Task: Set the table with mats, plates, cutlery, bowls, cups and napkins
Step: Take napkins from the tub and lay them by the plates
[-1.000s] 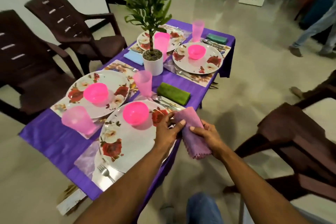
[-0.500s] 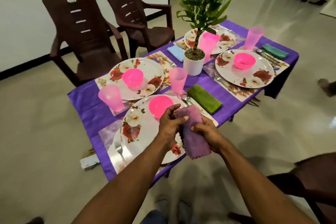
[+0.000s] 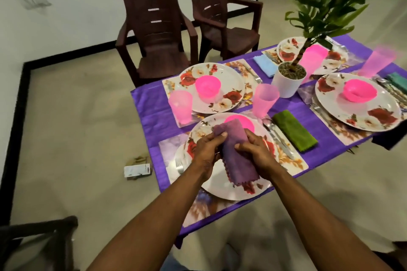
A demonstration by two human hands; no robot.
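Observation:
A folded purple napkin (image 3: 236, 156) hangs over the nearest floral plate (image 3: 231, 187). My left hand (image 3: 207, 149) pinches its left edge and my right hand (image 3: 255, 152) grips its right side. Behind the napkin a pink bowl (image 3: 244, 120) sits on that plate, half hidden. A fork (image 3: 178, 166) lies left of the plate and a spoon (image 3: 269, 124) to its right, on a floral mat (image 3: 293, 160). A green napkin (image 3: 294, 131) lies beside the spoon. A pink cup (image 3: 264, 100) stands behind the plate.
The purple-covered table (image 3: 152, 116) holds three more set places with floral plates, pink bowls and cups, plus a blue napkin (image 3: 265, 65) and a white potted plant (image 3: 288, 80). Two brown chairs (image 3: 158, 35) stand behind it. A small card (image 3: 137, 169) lies on the floor.
The view has swung to the left and nearer the table. Both hands with the purple napkin have moved from beyond the table's edge to over the nearest plate.

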